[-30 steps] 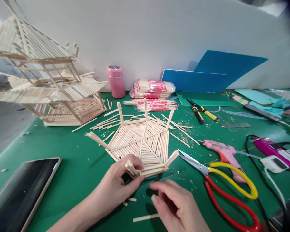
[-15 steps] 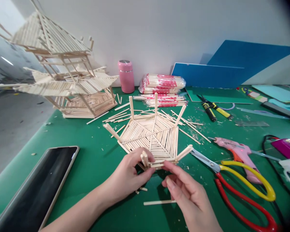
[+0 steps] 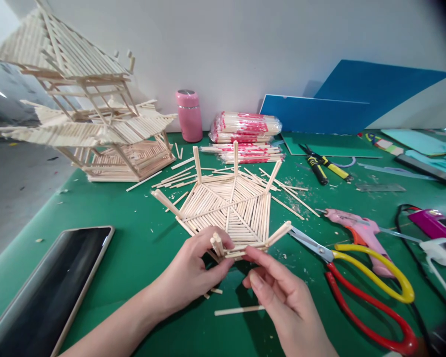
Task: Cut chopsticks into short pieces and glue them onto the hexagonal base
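Observation:
A six-sided platform of wooden sticks (image 3: 226, 208), with upright posts at its corners, lies on the green table. My left hand (image 3: 189, 263) is at its front corner, thumb and fingers closed on a short wooden stick (image 3: 236, 253) along the front edge. Beside it rises a post of bundled sticks (image 3: 217, 244). My right hand (image 3: 278, 290) touches the right part of that edge with its index fingertip; its thumb is held apart, lower down, and the other fingers are curled. Below the hands lies a loose stick (image 3: 238, 311), partly hidden by the right hand.
Scissors (image 3: 330, 255), a pink glue gun (image 3: 357, 223) and pliers (image 3: 319, 163) lie to the right. A phone (image 3: 52, 287) is at left. Behind stand a stick pavilion model (image 3: 126, 134), a pink flask (image 3: 189, 116) and wrapped chopsticks (image 3: 245, 129). Loose sticks surround the platform.
The whole view has shifted slightly, so things appear a little further left. Both hands keep nearly the same pose at the platform's front edge.

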A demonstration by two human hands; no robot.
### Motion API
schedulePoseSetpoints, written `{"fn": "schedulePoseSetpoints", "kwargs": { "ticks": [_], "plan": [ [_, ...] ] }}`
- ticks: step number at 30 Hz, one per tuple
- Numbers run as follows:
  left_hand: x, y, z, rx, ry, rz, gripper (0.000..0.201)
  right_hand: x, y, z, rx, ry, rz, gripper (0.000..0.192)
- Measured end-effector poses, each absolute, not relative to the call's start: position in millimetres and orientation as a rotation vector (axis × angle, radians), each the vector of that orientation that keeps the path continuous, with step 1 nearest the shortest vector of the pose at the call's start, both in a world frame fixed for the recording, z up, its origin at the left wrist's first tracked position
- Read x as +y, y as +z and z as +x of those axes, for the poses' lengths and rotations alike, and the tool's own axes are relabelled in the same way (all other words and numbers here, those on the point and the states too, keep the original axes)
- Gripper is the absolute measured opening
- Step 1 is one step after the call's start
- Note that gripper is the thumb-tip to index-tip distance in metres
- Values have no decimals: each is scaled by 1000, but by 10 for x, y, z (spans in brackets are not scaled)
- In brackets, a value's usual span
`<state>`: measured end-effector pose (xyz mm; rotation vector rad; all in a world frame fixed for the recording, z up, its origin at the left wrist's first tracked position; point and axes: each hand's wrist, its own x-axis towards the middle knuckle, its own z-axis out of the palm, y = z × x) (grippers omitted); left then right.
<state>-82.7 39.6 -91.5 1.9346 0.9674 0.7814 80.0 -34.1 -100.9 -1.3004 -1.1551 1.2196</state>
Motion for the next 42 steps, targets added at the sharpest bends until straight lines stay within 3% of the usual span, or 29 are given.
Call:
{"fn": "schedulePoseSetpoints", "kwargs": {
  "ticks": [19, 42],
  "plan": [
    [422, -936, -843, 954, 777, 1983, 7, -329, -1047, 834, -1313, 1230, -1259, 33],
    [391, -904, -835, 969, 795, 1928, 4, -374, -1063, 772, -1001, 1330, -1283, 33]
  ]
}}
